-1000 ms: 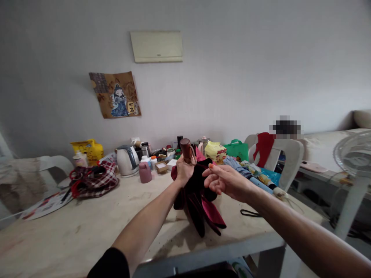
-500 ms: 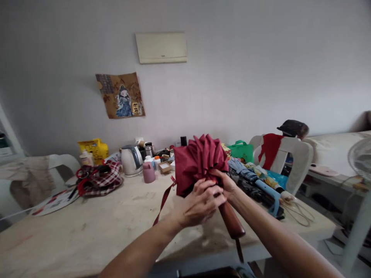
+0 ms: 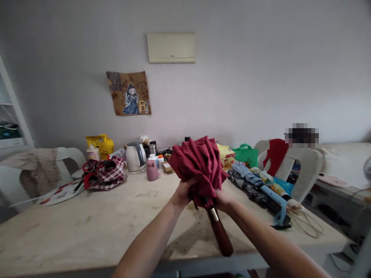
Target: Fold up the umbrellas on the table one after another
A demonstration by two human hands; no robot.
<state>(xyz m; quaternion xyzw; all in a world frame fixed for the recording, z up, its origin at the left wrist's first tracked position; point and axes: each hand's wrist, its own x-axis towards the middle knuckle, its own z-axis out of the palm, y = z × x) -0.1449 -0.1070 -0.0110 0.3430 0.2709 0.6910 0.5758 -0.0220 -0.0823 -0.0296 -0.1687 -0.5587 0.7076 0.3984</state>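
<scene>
A dark red umbrella (image 3: pixel 199 164), folded down with its pleats bunched, is held above the table's front part. Its brown wooden handle (image 3: pixel 220 235), with a metal collar, slants down toward me. My left hand (image 3: pixel 185 193) grips the cloth on the left side, its fingertips partly hidden by the folds. On the right, my right hand (image 3: pixel 222 199) closes round the base of the cloth just above the handle, most of its fingers behind the fabric.
Several folded umbrellas (image 3: pixel 261 189) lie at the table's right. A white kettle (image 3: pixel 135 158), a pink jug (image 3: pixel 152 170) and a checked cloth bundle (image 3: pixel 108 175) stand left. A green bag (image 3: pixel 245 154) is at the back. White chairs (image 3: pixel 307 170) flank the table (image 3: pixel 95 231).
My left hand has shifted from across the front of the umbrella's base to the left side of the cloth. The pleats have turned, and the hanging red strap is out of sight.
</scene>
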